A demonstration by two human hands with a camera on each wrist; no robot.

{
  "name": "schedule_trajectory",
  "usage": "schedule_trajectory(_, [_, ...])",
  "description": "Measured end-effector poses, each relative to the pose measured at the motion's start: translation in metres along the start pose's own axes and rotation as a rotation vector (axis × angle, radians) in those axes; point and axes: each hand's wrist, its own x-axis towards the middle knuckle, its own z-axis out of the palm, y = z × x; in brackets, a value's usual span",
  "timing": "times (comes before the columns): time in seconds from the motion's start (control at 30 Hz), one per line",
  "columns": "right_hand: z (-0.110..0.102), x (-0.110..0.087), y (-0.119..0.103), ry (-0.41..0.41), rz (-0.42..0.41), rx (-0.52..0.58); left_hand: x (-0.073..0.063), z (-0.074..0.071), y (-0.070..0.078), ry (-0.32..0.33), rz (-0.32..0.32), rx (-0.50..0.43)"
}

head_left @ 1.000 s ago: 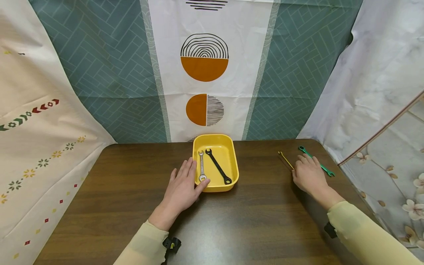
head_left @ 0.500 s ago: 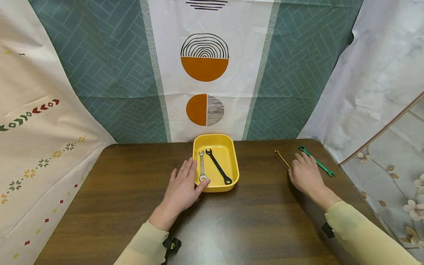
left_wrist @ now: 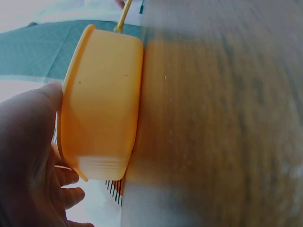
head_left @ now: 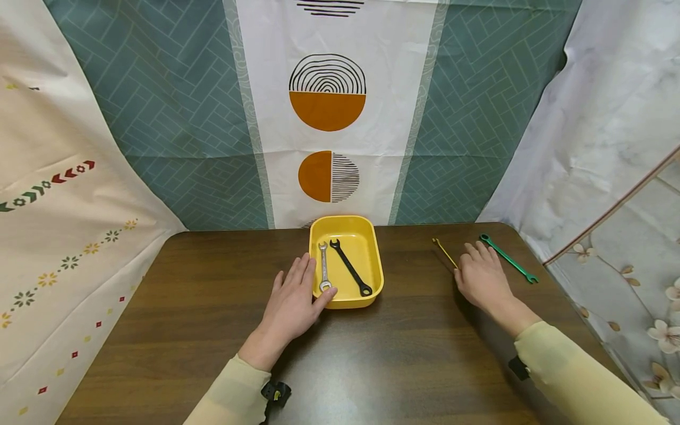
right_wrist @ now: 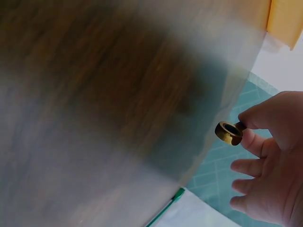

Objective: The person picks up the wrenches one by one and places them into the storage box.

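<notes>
My left hand [head_left: 291, 301] rests against the left side of a yellow tray [head_left: 366, 251], fingers fairly straight, thumb over its front left corner. Inside the tray lie a silver combination wrench [head_left: 324, 267] and a longer black wrench [head_left: 350, 267]. To the right, my right hand [head_left: 482, 280] pinches one end of a thin yellow wrench [head_left: 445, 254] between thumb and forefinger. The right wrist view shows that wrench's ring end [right_wrist: 229, 133] poking out of the pinch, with the other fingers loosely bent. A green wrench [head_left: 509, 258] lies on the table beyond the right hand.
The dark wooden table [head_left: 404, 354] carries everything. Behind the tray hangs a patterned curtain [head_left: 329, 177], close to the table's back edge. A flowered cloth [head_left: 637, 283] borders the right side, and a cream cloth [head_left: 79, 265] the left.
My right hand has moved left with the yellow wrench, away from the green one. The left hand and the tray have stayed in place.
</notes>
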Motion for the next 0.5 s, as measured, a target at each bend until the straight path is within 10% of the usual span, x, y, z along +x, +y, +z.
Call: schedule_trajectory(0.5, [-0.006,0.008,-0.022,-0.011,-0.005,0.022,0.0,0.001,0.0,-0.001,0.004,0.008])
